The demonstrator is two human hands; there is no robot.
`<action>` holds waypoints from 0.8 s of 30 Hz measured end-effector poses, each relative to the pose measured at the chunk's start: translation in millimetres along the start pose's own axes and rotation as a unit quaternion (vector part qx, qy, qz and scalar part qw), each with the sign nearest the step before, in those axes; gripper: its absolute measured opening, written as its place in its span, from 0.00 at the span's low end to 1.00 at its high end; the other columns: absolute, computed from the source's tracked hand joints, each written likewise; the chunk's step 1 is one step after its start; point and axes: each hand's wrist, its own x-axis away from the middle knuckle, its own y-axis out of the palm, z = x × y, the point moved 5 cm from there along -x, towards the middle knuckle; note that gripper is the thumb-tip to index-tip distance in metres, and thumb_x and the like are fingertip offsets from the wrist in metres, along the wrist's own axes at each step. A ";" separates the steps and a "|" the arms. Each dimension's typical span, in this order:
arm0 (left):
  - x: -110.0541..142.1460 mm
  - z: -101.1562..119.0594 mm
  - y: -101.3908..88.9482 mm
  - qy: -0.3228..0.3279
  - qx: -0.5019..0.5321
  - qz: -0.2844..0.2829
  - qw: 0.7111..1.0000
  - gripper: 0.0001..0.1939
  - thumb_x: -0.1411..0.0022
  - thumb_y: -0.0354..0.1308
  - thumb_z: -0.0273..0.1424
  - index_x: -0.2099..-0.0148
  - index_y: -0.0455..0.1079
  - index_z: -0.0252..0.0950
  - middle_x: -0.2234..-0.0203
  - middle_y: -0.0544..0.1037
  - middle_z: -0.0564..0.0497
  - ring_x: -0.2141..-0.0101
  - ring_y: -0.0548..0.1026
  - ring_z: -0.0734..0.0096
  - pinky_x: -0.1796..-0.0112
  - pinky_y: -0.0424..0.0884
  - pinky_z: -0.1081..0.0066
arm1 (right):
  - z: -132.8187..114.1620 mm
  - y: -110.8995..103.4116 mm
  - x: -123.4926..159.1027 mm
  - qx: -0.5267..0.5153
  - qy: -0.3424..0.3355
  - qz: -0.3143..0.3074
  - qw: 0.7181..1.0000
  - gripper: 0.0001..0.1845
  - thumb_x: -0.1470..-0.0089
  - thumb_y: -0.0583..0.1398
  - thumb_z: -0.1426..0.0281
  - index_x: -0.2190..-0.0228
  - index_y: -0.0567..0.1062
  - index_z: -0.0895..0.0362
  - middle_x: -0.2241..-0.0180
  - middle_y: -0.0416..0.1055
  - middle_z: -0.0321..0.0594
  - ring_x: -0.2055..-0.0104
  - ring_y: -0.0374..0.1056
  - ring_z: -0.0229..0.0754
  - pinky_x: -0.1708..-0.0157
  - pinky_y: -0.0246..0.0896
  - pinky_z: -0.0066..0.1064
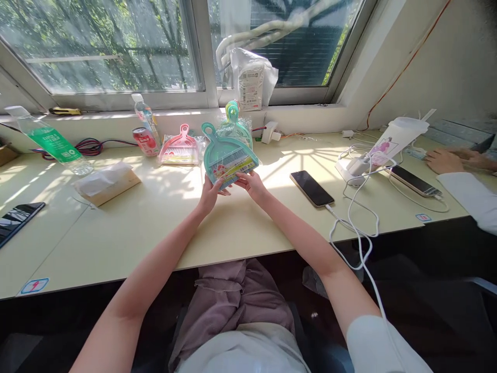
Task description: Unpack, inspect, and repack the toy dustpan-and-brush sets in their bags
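Both my hands hold a teal mini dustpan [222, 150] with a small brush in it, tilted up above the table. A yellow printed label runs along its lower edge. My left hand [212, 194] grips the lower left corner, and my right hand [251, 184] grips the lower right. Just behind it stands a green dustpan set [237, 129] in clear wrap, partly hidden. To its left, a pink dustpan set [180, 147] in clear wrap rests near the wall.
A tissue pack [106, 184], a green-labelled bottle [58, 142], a drink can [145, 142] and a clear bottle [144, 115] stand left. Right are a phone [311, 188], tangled white cables [363, 228], a cup [399, 137] and another person's hand [444, 161].
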 end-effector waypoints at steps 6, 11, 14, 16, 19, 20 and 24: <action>-0.7 -2.0 0.0 0.009 -0.009 -0.007 1.000 0.29 0.45 0.62 0.45 0.48 0.56 0.38 0.64 0.80 0.46 0.74 0.78 0.66 0.74 0.76 0.66 | 0.7 1.3 1.3 -0.004 0.000 0.009 1.000 0.12 0.51 0.66 0.76 0.63 0.72 0.55 0.67 0.79 0.34 0.65 0.78 0.39 0.52 0.75 0.37; 0.9 2.8 -0.2 0.012 -0.021 -0.009 1.000 0.33 0.46 0.63 0.47 0.45 0.57 0.36 0.64 0.80 0.45 0.73 0.79 0.67 0.73 0.76 0.67 | -1.4 0.9 0.4 -0.014 -0.020 0.000 1.000 0.11 0.50 0.67 0.73 0.64 0.73 0.55 0.66 0.80 0.36 0.64 0.78 0.41 0.53 0.75 0.38; -0.8 5.0 3.6 -0.009 -0.002 -0.078 0.997 0.35 0.44 0.60 0.52 0.42 0.59 0.36 0.62 0.81 0.43 0.73 0.79 0.66 0.72 0.77 0.66 | -6.6 -2.3 -1.9 -0.015 -0.026 0.015 0.999 0.12 0.52 0.69 0.73 0.66 0.74 0.56 0.68 0.80 0.38 0.63 0.78 0.42 0.51 0.75 0.39; -2.6 3.3 5.7 -0.043 0.016 -0.129 0.991 0.36 0.41 0.52 0.58 0.42 0.63 0.35 0.62 0.81 0.40 0.74 0.79 0.65 0.71 0.77 0.64 | -10.8 -3.9 -3.4 -0.024 -0.034 0.025 0.999 0.12 0.54 0.70 0.73 0.67 0.74 0.57 0.68 0.80 0.38 0.63 0.78 0.43 0.52 0.75 0.39; -3.9 -0.5 5.0 -0.074 -0.004 -0.139 0.988 0.40 0.39 0.46 0.60 0.42 0.66 0.32 0.65 0.82 0.38 0.74 0.80 0.63 0.69 0.77 0.64 | -13.6 -4.8 -3.8 -0.034 -0.045 0.041 0.998 0.13 0.54 0.70 0.74 0.67 0.74 0.56 0.69 0.80 0.36 0.64 0.78 0.42 0.52 0.76 0.38; -2.7 -1.3 5.9 -0.075 -0.020 -0.138 0.987 0.40 0.39 0.46 0.60 0.40 0.64 0.31 0.67 0.82 0.38 0.74 0.80 0.62 0.69 0.77 0.65 | -13.4 -5.2 -3.3 -0.037 -0.048 0.049 0.997 0.13 0.54 0.70 0.74 0.67 0.74 0.56 0.69 0.80 0.36 0.64 0.78 0.42 0.52 0.76 0.38; 10.3 -3.4 20.3 -0.071 -0.072 -0.184 0.978 0.42 0.39 0.53 0.56 0.33 0.56 0.31 0.69 0.83 0.41 0.73 0.80 0.62 0.67 0.76 0.64 | -12.3 -9.0 0.7 -0.073 -0.063 0.091 0.991 0.12 0.50 0.66 0.76 0.62 0.73 0.57 0.67 0.80 0.36 0.62 0.78 0.40 0.52 0.75 0.35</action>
